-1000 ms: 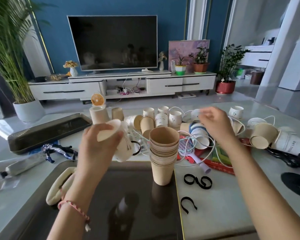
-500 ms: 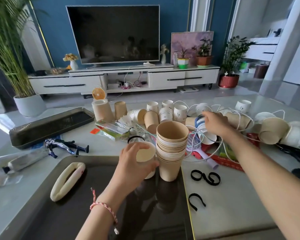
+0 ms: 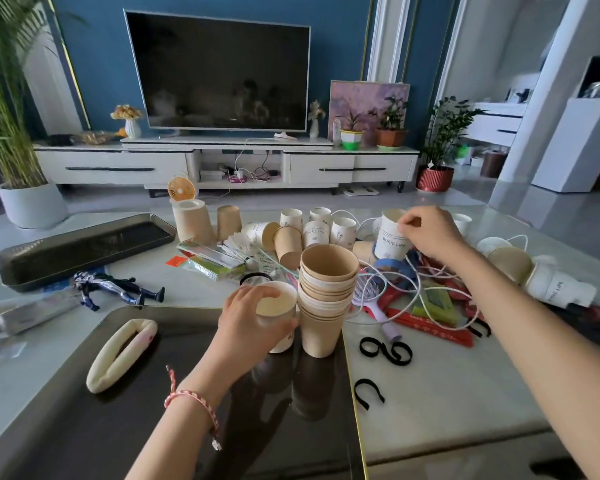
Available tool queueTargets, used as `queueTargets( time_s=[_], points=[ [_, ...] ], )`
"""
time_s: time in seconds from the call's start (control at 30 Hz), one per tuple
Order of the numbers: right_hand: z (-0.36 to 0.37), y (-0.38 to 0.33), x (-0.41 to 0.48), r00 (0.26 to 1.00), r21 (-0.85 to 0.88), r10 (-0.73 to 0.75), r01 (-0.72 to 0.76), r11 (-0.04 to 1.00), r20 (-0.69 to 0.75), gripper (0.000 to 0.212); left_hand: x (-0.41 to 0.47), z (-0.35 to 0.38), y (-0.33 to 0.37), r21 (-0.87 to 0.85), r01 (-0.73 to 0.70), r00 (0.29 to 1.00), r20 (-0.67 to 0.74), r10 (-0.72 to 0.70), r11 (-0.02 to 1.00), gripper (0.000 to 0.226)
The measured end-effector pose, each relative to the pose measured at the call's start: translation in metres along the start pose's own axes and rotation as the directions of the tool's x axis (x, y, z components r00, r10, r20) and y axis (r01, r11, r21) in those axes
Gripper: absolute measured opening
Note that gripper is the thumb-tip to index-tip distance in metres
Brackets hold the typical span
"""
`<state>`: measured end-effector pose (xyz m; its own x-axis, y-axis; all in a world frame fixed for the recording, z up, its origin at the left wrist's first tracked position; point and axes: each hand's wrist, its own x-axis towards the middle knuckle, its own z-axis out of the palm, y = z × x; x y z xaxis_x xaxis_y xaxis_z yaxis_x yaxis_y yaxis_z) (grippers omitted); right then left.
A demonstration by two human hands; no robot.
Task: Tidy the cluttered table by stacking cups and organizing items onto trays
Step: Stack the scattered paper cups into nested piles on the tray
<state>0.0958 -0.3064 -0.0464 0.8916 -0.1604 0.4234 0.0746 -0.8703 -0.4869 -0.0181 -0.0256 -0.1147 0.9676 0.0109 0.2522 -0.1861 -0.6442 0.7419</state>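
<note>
The dark glossy tray (image 3: 84,427) holds a stack of brown paper cups (image 3: 323,317), mouths up. My left hand (image 3: 246,327) grips an upright white paper cup (image 3: 278,303) beside it. My right hand (image 3: 430,232) pinches a printed white cup (image 3: 390,239) by its rim.

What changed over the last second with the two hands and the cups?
The left hand brought its white cup down from the air to the dark tray, beside the cup stack, and still grips it. The right hand reached into the clutter and pinched a printed cup by its rim. The stack and cream band stayed put.
</note>
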Motion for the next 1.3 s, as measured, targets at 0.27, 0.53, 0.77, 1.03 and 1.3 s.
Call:
queueTargets(
  time_s=[0.27,0.53,0.77,1.03,1.3],
  points=[
    [-0.034,-0.074,-0.064,0.803,0.158,-0.404,0.511,0.845,-0.438,0.01,-0.005,-0.012,-0.001,-0.454,0.076,0.995,-0.02,-0.095,0.888,0.01],
    [0.011,-0.148,-0.151,0.525,-0.111,-0.83,0.828,0.549,-0.189,0.006,-0.005,-0.03,-0.015,-0.623,0.147,0.969,-0.064,-0.238,0.768,0.018],
    [0.045,-0.152,-0.157,0.489,-0.347,-0.871,0.825,0.447,0.042,0.016,-0.009,-0.032,-0.015,-0.646,0.168,0.968,-0.036,-0.249,0.745,0.026],
    [0.039,-0.151,-0.16,0.538,-0.224,-0.833,0.834,0.504,0.13,0.031,-0.006,-0.029,-0.008,-0.658,0.172,0.969,-0.018,-0.244,0.733,0.035],
    [-0.003,-0.1,-0.093,0.848,0.13,-0.469,0.509,0.851,-0.249,0.017,-0.004,-0.016,-0.008,-0.52,0.239,0.968,0.064,-0.241,0.82,0.038]
  ],
)
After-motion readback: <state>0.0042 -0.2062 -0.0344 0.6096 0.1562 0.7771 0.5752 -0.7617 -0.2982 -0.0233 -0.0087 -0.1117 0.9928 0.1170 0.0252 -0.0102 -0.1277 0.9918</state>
